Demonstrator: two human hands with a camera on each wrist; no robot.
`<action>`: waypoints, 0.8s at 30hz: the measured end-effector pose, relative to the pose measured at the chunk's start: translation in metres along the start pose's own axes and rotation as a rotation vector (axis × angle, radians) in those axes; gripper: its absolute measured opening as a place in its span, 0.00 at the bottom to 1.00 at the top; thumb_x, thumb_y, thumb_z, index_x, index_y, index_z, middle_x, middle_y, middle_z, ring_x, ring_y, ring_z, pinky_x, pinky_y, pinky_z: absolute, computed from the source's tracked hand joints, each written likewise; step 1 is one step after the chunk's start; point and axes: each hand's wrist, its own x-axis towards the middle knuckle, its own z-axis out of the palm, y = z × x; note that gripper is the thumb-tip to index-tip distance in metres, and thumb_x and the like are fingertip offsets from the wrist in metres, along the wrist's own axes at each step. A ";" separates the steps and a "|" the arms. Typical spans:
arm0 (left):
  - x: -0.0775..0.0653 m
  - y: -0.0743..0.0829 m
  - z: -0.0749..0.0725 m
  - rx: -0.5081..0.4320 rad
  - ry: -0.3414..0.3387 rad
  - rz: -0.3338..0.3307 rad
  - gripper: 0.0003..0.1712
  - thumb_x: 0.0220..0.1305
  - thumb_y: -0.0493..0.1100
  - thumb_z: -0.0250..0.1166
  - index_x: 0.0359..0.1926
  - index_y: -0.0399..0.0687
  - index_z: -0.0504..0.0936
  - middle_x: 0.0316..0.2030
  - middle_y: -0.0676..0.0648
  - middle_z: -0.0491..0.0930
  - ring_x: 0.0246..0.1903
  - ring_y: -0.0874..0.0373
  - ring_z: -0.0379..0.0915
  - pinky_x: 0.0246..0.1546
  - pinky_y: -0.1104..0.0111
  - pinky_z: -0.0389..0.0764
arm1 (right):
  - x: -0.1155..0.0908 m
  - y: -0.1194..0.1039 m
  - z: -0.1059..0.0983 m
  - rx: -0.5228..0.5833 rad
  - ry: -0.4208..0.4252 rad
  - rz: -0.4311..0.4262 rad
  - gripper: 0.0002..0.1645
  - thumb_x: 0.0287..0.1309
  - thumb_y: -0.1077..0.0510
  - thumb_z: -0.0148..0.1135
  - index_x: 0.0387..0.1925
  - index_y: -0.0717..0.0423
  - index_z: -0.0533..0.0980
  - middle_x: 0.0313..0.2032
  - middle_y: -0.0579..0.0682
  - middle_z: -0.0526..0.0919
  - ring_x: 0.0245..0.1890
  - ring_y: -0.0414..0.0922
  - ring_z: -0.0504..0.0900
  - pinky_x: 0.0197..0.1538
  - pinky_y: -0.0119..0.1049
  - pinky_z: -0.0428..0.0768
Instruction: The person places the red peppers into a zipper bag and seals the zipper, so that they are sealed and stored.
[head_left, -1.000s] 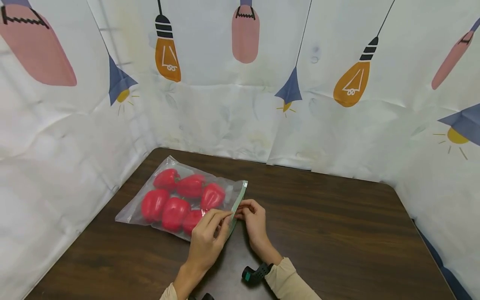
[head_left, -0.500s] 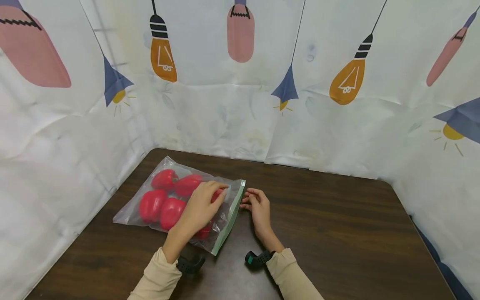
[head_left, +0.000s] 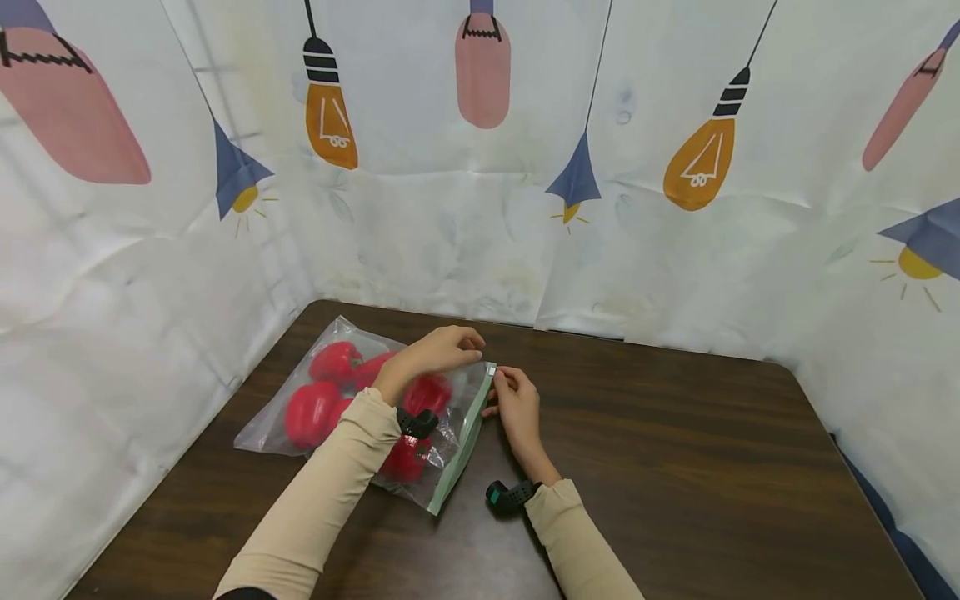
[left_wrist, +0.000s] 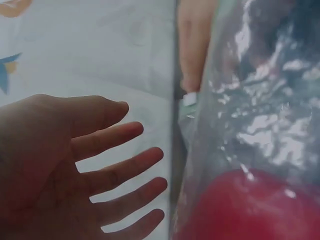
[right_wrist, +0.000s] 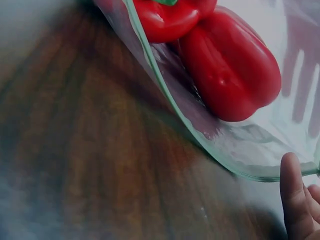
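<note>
A clear zip bag of red bell peppers lies on the table, its pale green zip edge facing right. Above the bag's far right part hovers my left hand, its fingers spread and holding nothing in the left wrist view. My right hand is at the far corner of the zip edge and pinches it by the white slider. Seen from the right wrist, the bag's mouth bows out beside a pepper. My left forearm hides some peppers.
The dark wooden table extends to the right of the bag. White curtains printed with lamps stand close along its back and sides. Black wrist devices sit on both wrists.
My left hand has moved from the zip edge across the bag to above its far right side. My right hand came off the zip edge, then moved to its far corner.
</note>
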 end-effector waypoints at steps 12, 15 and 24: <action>0.030 -0.005 0.010 0.098 -0.075 -0.031 0.16 0.77 0.41 0.56 0.55 0.38 0.85 0.54 0.39 0.85 0.54 0.46 0.82 0.56 0.54 0.83 | 0.003 -0.012 0.000 -0.061 -0.037 0.033 0.15 0.77 0.59 0.58 0.49 0.69 0.81 0.26 0.63 0.84 0.20 0.67 0.82 0.25 0.55 0.86; 0.031 -0.005 0.012 0.100 -0.078 -0.024 0.14 0.76 0.40 0.56 0.51 0.40 0.86 0.51 0.40 0.86 0.50 0.48 0.83 0.52 0.56 0.84 | -0.004 -0.025 0.001 -0.053 -0.043 0.012 0.15 0.76 0.61 0.58 0.48 0.72 0.80 0.24 0.64 0.83 0.16 0.63 0.81 0.25 0.54 0.86; 0.038 -0.009 0.016 0.095 -0.060 0.008 0.09 0.75 0.40 0.60 0.43 0.42 0.85 0.44 0.43 0.86 0.39 0.55 0.78 0.41 0.65 0.79 | -0.002 -0.023 0.000 -0.074 -0.057 0.025 0.14 0.76 0.61 0.57 0.48 0.72 0.80 0.23 0.56 0.82 0.16 0.64 0.81 0.25 0.55 0.86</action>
